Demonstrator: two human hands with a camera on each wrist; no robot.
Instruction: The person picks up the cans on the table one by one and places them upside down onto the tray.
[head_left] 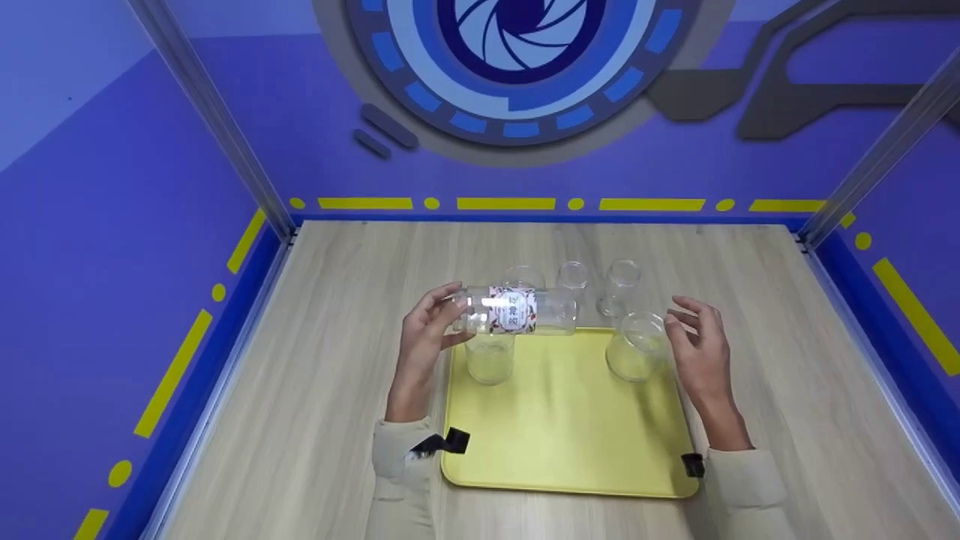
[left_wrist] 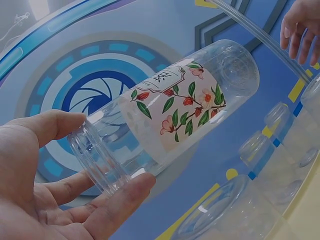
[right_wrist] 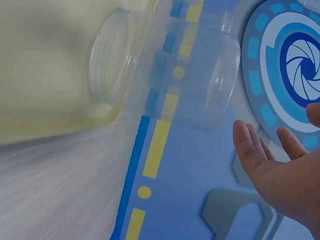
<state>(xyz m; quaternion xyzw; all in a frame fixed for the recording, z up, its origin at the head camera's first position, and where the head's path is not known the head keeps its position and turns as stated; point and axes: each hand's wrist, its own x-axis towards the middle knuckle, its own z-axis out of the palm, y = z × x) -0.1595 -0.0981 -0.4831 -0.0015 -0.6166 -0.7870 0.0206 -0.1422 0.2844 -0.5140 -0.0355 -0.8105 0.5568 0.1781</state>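
Lying sideways in the air, a clear jar (head_left: 513, 310) with a floral paper label is held by my left hand (head_left: 424, 341). In the left wrist view, thumb and fingers grip the threaded mouth of the labelled jar (left_wrist: 175, 105), and its base points away. My right hand (head_left: 701, 349) holds nothing; its fingers are loosely bent beside an unlabelled clear jar (head_left: 636, 364) at the tray's back right. That wide-mouthed jar (right_wrist: 175, 75) also shows in the right wrist view, apart from the fingers. Another clear jar (head_left: 491, 365) stands under the labelled one, partly hidden by it.
A yellow tray (head_left: 562, 442) lies on the wooden table (head_left: 322, 375). Behind it stand several clear vessels, among them a narrow one (head_left: 622, 277) and another narrow one (head_left: 573, 274). Blue-purple panels (head_left: 247, 135) enclose the table at the back and sides.
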